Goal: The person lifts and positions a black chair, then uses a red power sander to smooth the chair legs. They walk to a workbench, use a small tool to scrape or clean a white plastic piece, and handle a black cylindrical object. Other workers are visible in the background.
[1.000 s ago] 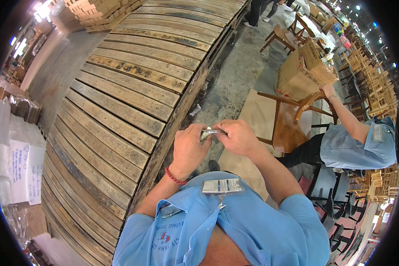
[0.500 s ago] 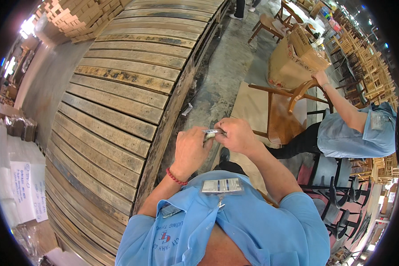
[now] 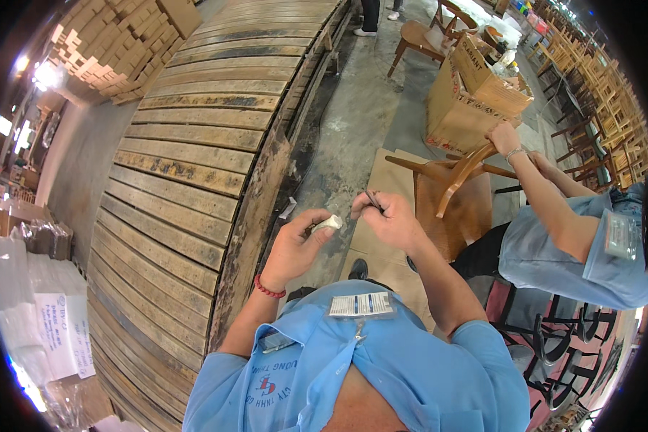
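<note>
A small white wad [image 3: 328, 225] is sticking up from the left hand [image 3: 299, 241], in front of the person's body; the thumb and fingers are pinching its lower part with no slack, apparently so that its far end is showing clear of the grip. The right hand [image 3: 392, 219] is curling its fingers snugly around a slim dark piece [image 3: 374, 201] (too small to identify), its tip pointing up and away, near the wad but apart from it. Both hands are hovering close together, likely for a good view of small things. To their right, a co-worker's hand [image 3: 502, 137] is gripping a brown chair [image 3: 453, 209], seemingly to steady it. A tan sheet [image 3: 398, 189] is lying beside the chair, presumably protecting surfaces from the floor [image 3: 349, 133].
</note>
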`<action>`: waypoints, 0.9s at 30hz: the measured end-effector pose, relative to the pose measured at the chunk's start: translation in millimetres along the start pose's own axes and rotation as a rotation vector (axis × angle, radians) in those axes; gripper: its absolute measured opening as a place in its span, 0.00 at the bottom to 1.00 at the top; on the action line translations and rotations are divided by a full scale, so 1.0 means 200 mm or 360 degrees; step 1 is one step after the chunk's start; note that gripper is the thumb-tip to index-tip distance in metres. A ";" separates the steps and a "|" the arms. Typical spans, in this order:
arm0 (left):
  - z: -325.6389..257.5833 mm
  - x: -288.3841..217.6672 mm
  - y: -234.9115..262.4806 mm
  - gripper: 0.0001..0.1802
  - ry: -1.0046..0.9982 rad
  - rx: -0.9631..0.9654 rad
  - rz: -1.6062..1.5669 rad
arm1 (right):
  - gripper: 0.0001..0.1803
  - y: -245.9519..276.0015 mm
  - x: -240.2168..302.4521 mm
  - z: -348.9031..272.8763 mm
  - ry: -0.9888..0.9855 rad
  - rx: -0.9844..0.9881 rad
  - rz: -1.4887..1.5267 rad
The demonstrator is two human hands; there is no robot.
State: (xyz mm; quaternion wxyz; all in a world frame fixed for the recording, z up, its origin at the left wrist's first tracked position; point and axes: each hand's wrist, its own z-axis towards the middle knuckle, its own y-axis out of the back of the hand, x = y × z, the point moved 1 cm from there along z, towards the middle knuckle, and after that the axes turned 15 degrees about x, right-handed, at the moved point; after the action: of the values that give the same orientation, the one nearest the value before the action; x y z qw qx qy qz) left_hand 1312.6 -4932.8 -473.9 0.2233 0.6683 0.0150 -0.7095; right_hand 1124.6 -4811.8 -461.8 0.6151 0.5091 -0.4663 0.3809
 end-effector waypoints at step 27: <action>1.66 0.20 0.61 0.18 0.0036 0.0700 -0.1685 | 0.13 0.84 0.07 1.08 -0.0293 -0.0529 -0.0101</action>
State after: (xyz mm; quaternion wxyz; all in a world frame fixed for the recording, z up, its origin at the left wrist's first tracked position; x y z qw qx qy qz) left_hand 1041.4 -5160.6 -443.2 -0.3068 0.6080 0.2022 -0.7038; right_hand 930.5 -4991.4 -392.4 0.6571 0.4478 -0.5608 0.2308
